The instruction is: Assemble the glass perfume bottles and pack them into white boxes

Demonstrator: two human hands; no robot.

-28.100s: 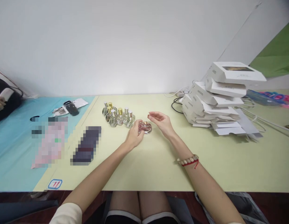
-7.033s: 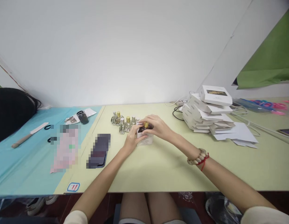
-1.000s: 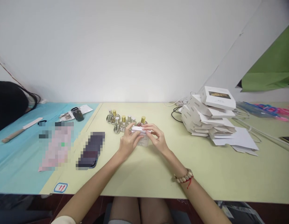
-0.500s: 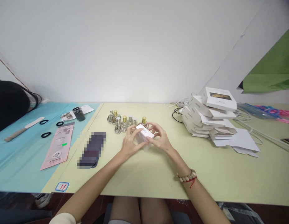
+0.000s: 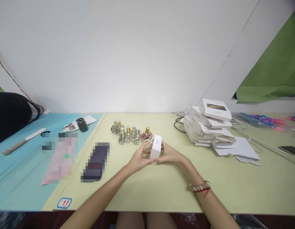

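Observation:
I hold a small white box [image 5: 156, 147] above the yellow-green tabletop [image 5: 161, 187], tipped up on end. My left hand [image 5: 139, 158] grips its left side with curled fingers. My right hand [image 5: 170, 154] closes on its right side; a bead bracelet and red string sit on that wrist. Just beyond the box stands a cluster of small glass perfume bottles [image 5: 128, 134] with gold and silver caps, one pinkish bottle [image 5: 146, 135] nearest the box.
A leaning stack of flat white cartons [image 5: 209, 125] and loose sheets lies at right, cables behind it. A dark phone [image 5: 96, 161] lies at left. On the blue mat [image 5: 21, 171] are a pink packet, a knife and a small dark jar [image 5: 82, 124]. Someone's dark hair shows at far left.
The white box has been lifted off the table toward me and turned from lying flat to standing on end between both hands. The camera view shifted slightly down.

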